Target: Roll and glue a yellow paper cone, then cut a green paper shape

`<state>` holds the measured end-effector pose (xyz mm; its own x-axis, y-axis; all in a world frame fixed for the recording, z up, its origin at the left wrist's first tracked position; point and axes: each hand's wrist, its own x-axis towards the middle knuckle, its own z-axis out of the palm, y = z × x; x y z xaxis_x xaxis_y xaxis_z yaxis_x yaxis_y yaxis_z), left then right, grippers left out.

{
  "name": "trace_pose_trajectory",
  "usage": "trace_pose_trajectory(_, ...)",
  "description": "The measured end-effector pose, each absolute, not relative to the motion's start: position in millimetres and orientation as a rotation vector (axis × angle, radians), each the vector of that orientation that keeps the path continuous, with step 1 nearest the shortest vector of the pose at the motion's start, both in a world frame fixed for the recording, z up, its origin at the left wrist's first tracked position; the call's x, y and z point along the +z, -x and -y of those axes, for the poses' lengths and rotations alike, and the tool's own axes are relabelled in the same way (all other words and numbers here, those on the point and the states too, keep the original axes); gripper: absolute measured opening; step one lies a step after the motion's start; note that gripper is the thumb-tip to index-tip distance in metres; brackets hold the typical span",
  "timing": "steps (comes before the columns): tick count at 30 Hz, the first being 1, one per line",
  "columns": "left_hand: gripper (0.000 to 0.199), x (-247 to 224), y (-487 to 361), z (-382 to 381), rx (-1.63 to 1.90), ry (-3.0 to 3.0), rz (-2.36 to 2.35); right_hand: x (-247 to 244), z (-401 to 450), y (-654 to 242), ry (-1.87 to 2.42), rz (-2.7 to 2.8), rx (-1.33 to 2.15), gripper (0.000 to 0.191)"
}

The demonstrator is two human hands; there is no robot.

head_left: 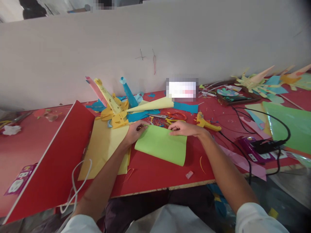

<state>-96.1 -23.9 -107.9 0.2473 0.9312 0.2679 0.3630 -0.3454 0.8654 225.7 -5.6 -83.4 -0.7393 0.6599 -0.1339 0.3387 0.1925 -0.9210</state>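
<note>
A light green sheet of paper is held by its far edge just above the red table, its near side bowed slightly. My left hand pinches its far left corner, the fingertips closed together. On the far right part of the same edge, my right hand grips the paper with curled fingers. Right behind the sheet lie scissors with red handles and small paper scraps. A pale yellow paper cone rests beyond my hands. Left of the green sheet, yellow sheets lie flat, partly under my left forearm.
A yellow glue gun with a black cord lies to the right. Yellow and blue paper cones stand at the back left. A red upright board divides the table on the left. A purple power strip sits at right.
</note>
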Motion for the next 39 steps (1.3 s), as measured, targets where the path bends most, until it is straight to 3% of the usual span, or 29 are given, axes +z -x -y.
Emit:
trace_pose_trajectory(11,0.032,-106,92,27,1.010,-1.828,-1.157,-81,10,-205,0.965,2.216,1.369,0.042)
trace_pose_trajectory(20,0.055,-98,88,32,1.126,-1.582,-1.117,-75,9,-210,0.933,2.153,1.318,0.047)
trace_pose_trajectory(25,0.076,-91,88,29,1.293,-1.168,-0.968,-81,8,-203,1.039,1.832,1.069,0.053)
trace_pose_trajectory(35,0.101,-105,63,38,1.208,-1.227,-0.918,-87,26,-173,1.195,1.573,0.651,0.063)
trace_pose_trajectory(39,0.093,-106,54,41,1.262,-1.155,-1.039,-87,32,-163,1.182,1.560,0.602,0.063)
